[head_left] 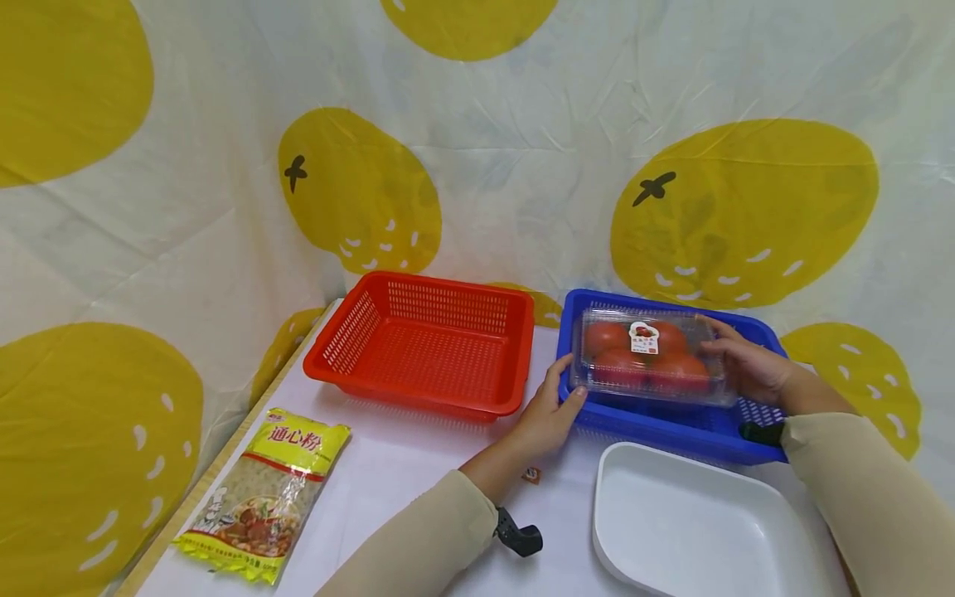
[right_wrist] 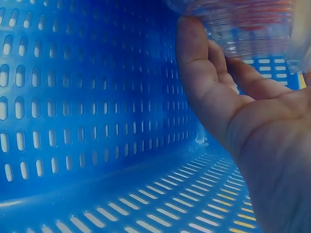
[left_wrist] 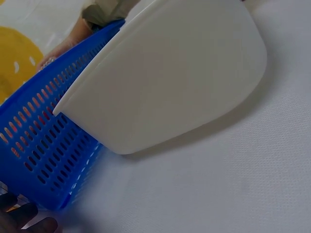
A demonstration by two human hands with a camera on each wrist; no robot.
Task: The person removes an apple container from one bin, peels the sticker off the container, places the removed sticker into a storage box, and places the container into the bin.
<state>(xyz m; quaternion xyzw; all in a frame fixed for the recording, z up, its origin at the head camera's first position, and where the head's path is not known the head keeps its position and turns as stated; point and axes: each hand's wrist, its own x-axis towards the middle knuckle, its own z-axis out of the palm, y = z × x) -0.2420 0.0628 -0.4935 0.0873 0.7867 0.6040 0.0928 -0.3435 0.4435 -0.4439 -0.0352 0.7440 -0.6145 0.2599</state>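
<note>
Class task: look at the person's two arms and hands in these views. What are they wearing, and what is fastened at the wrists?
Both arms wear long beige sleeves ending just short of the wrists. The left hand and right hand are bare: no gloves, and no rings can be made out. A small black device sits under the left wrist, and a similar black piece shows at the right wrist.

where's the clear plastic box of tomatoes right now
In the head view, the clear plastic box of tomatoes sits right of centre, over the blue slotted basket.
</note>
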